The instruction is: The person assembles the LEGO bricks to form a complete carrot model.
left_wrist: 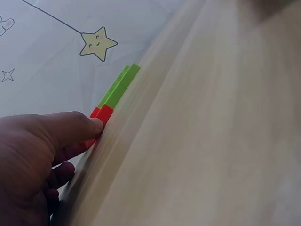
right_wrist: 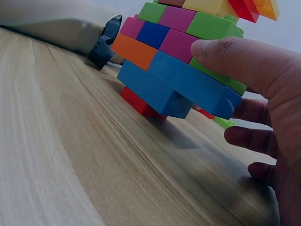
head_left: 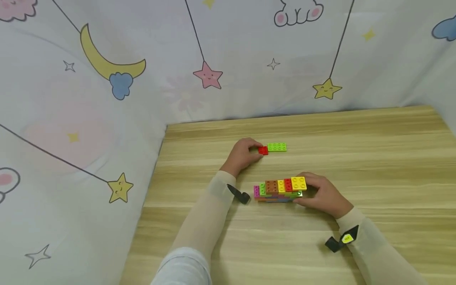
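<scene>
My left hand (head_left: 245,155) pinches a small red toy brick (head_left: 263,151) between thumb and fingers, low at the tabletop. A longer lime-green brick (head_left: 277,147) lies end to end with the red one, studs up. My right hand (head_left: 325,196) grips the right end of a wall built of many-coloured toy bricks (head_left: 272,187), thumb on its near side. In the right wrist view, the wall (right_wrist: 164,40) widens upward in layers from a red brick (right_wrist: 141,102) at its base. A yellow brick (head_left: 298,183) sits on its top right.
Both stand on a wood-grain table (head_left: 213,134). Behind and to the left hangs a pale cloth (head_left: 242,43) printed with stars and a moon. Black wrist-worn pieces sit at my left sleeve (head_left: 210,213) and right sleeve (head_left: 377,241).
</scene>
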A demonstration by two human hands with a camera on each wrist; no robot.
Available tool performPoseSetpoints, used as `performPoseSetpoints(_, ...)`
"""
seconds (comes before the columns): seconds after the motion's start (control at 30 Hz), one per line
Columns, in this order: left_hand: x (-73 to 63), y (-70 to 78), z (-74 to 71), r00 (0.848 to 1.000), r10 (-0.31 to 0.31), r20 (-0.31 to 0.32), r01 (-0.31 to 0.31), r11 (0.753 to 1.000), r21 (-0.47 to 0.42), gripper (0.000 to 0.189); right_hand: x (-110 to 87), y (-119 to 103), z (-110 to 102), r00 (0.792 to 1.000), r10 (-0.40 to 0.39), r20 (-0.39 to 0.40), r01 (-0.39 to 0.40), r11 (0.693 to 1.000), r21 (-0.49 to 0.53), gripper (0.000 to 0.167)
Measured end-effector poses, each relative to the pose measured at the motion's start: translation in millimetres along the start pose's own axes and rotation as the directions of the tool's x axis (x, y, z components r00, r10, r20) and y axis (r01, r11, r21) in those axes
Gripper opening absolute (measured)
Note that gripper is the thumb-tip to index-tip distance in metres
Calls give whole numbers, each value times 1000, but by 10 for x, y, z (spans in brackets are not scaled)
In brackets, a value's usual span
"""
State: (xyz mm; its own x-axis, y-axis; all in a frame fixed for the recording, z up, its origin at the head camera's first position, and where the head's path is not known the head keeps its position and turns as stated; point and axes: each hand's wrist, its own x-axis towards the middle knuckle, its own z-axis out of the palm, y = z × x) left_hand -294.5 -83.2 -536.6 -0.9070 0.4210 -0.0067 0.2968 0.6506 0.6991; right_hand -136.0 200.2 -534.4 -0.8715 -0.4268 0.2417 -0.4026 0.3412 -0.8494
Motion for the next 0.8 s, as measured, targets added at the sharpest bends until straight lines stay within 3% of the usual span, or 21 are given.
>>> performPoseSetpoints(0.17,-133,-6,-45,998,-2,-64,-5,993,-116,28,-2,-11,10,1000,-8,4,8,1000,-2,49)
performPoseSetpoints(0.3,-359,7,-82,991,15,-136,-49,968,-246,25,-18,-14,19,1000,-4,4,4,1000,-23,50)
performPoseSetpoints(0.43,-661,94,-121,980,77,-185,-142,918,-369,24,-34,-18,24,1000,9,-2,-9,998,-59,50)
performPoseSetpoints(0.57,-982,240,-157,970,119,-211,-210,846,-491,26,-37,-19,25,1000,15,-8,-16,996,-88,50)
performPoseSetpoints(0.7,-1242,423,-186,952,201,-232,-294,811,-506,29,-32,-8,23,1000,26,-6,-27,995,-96,50)
performPoseSetpoints(0.8,-1370,542,-210,933,279,-227,-352,838,-418,30,-23,0,28,999,33,-7,-34,994,-104,51)
